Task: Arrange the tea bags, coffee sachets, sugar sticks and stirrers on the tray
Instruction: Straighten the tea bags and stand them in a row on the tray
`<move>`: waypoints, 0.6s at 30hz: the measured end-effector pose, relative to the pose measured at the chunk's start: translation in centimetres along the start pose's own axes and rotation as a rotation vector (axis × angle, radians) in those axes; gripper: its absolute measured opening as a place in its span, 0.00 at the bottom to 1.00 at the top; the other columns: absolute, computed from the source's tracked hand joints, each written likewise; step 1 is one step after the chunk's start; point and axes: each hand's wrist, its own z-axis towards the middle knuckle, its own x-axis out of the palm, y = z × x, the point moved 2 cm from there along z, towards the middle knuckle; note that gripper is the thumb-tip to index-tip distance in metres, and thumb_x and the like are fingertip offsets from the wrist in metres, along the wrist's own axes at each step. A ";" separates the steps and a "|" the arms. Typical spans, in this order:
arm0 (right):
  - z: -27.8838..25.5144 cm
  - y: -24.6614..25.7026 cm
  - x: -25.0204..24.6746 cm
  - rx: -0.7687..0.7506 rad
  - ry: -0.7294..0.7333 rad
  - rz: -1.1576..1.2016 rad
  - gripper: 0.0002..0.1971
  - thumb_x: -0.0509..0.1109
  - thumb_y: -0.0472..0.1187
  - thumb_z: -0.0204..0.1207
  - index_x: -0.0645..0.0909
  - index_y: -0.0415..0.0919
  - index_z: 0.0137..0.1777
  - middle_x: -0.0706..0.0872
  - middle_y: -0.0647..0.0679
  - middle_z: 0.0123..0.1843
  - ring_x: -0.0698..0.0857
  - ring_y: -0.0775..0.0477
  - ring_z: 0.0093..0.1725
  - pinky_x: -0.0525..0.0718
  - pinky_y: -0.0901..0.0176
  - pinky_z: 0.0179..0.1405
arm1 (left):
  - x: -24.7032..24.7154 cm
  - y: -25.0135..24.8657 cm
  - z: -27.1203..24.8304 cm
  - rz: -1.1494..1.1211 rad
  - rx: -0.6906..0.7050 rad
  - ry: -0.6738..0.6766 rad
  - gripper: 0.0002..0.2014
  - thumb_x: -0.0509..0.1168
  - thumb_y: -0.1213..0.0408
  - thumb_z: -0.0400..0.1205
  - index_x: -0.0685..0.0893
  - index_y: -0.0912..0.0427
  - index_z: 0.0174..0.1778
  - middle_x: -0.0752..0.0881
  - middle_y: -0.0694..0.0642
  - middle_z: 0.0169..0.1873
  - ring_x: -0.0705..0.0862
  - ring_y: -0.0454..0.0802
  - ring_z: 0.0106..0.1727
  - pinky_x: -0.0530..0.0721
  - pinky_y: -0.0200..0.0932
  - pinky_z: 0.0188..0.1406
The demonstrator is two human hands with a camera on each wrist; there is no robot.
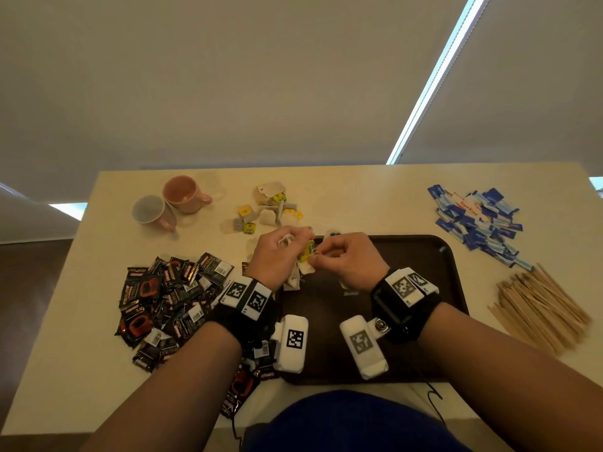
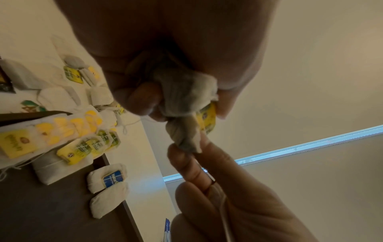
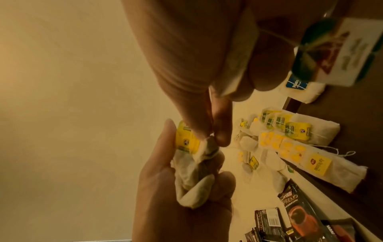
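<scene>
Above the far left corner of the dark brown tray (image 1: 424, 256), my left hand (image 1: 285, 244) grips a crumpled bunch of tea bags (image 2: 182, 95) with a yellow tag (image 2: 207, 119). My right hand (image 1: 318, 257) pinches the corner of one bag of that bunch (image 3: 209, 144). It also holds another tea bag (image 3: 234, 70) between its fingers, and that bag's green and white tag (image 3: 331, 54) dangles on a string. Rows of yellow-tagged tea bags (image 2: 62, 139) and a blue-tagged one (image 2: 113, 178) lie on the tray's far left part.
Loose tea bags (image 1: 270, 207) lie beyond the tray. Dark coffee sachets (image 1: 169, 301) are piled on the left, blue sugar sticks (image 1: 479, 220) at the far right, and wooden stirrers (image 1: 538, 305) on the right. Two pink cups (image 1: 186, 194) stand at the far left.
</scene>
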 end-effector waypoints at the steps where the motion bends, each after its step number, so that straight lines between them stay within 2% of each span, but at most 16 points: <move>1: -0.2 0.0 -0.1 -0.004 -0.006 -0.002 0.06 0.80 0.40 0.72 0.90 0.38 0.45 0.92 0.42 0.40 0.91 0.41 0.41 0.89 0.52 0.48 | 0.0 -0.1 -0.3 -0.018 0.010 0.001 0.09 0.67 0.59 0.85 0.92 0.58 0.47 0.91 0.47 0.48 0.86 0.34 0.55 0.77 0.27 0.54; 4: -0.5 0.5 -0.6 -0.047 -0.029 -0.024 0.05 0.80 0.38 0.72 0.89 0.37 0.43 0.91 0.41 0.41 0.87 0.50 0.38 0.86 0.59 0.44 | -0.3 -0.5 -1.0 -0.027 0.032 -0.001 0.09 0.67 0.58 0.86 0.92 0.55 0.46 0.91 0.47 0.47 0.86 0.35 0.52 0.79 0.27 0.53; 6: -0.6 1.0 -0.9 -0.082 -0.039 -0.032 0.04 0.79 0.36 0.73 0.89 0.36 0.43 0.90 0.39 0.41 0.85 0.53 0.38 0.84 0.61 0.44 | -0.6 -0.6 -1.2 0.004 0.032 0.009 0.06 0.70 0.60 0.83 0.90 0.51 0.41 0.90 0.42 0.39 0.86 0.33 0.45 0.80 0.28 0.49; 8: -0.5 1.2 -1.3 -0.097 -0.064 -0.034 0.03 0.79 0.36 0.73 0.88 0.38 0.42 0.90 0.40 0.41 0.84 0.55 0.38 0.84 0.63 0.44 | -0.9 -0.7 -1.3 0.046 0.049 0.023 0.10 0.74 0.66 0.80 0.88 0.48 0.36 0.88 0.38 0.32 0.84 0.31 0.39 0.79 0.27 0.44; 10: -0.4 1.4 -1.5 -0.105 -0.082 -0.031 0.03 0.79 0.36 0.73 0.89 0.38 0.43 0.90 0.42 0.40 0.84 0.58 0.38 0.82 0.69 0.43 | -0.9 -1.2 -1.5 0.073 0.068 0.022 0.11 0.75 0.69 0.79 0.88 0.49 0.35 0.88 0.41 0.32 0.83 0.33 0.36 0.79 0.28 0.40; 12: -0.3 1.5 -1.5 -0.124 -0.075 -0.042 0.06 0.78 0.39 0.75 0.90 0.37 0.47 0.90 0.47 0.41 0.84 0.61 0.38 0.80 0.73 0.43 | -1.0 -1.8 -1.5 0.043 0.087 0.013 0.06 0.74 0.71 0.79 0.90 0.56 0.38 0.89 0.48 0.34 0.84 0.35 0.35 0.79 0.29 0.38; 13: -0.4 1.6 -1.5 -0.132 -0.056 -0.050 0.08 0.78 0.41 0.75 0.90 0.37 0.49 0.90 0.49 0.42 0.85 0.61 0.40 0.81 0.72 0.45 | -1.1 -2.1 -1.5 0.019 0.087 -0.003 0.05 0.74 0.72 0.79 0.90 0.59 0.40 0.89 0.49 0.35 0.84 0.33 0.35 0.78 0.27 0.38; 15: -0.6 1.9 -1.3 -0.146 0.009 -0.057 0.10 0.78 0.46 0.75 0.91 0.41 0.51 0.92 0.51 0.45 0.87 0.56 0.46 0.82 0.68 0.50 | -1.2 -2.4 -1.4 0.000 0.080 -0.051 0.06 0.74 0.71 0.79 0.90 0.55 0.40 0.89 0.47 0.37 0.84 0.30 0.37 0.78 0.24 0.40; 18: -0.7 2.2 -1.2 -0.167 0.027 -0.050 0.08 0.78 0.46 0.75 0.91 0.44 0.50 0.93 0.50 0.46 0.88 0.49 0.50 0.83 0.60 0.55 | -1.5 -2.6 -1.1 -0.045 0.018 -0.094 0.05 0.76 0.66 0.78 0.88 0.51 0.42 0.88 0.47 0.39 0.84 0.37 0.35 0.81 0.30 0.37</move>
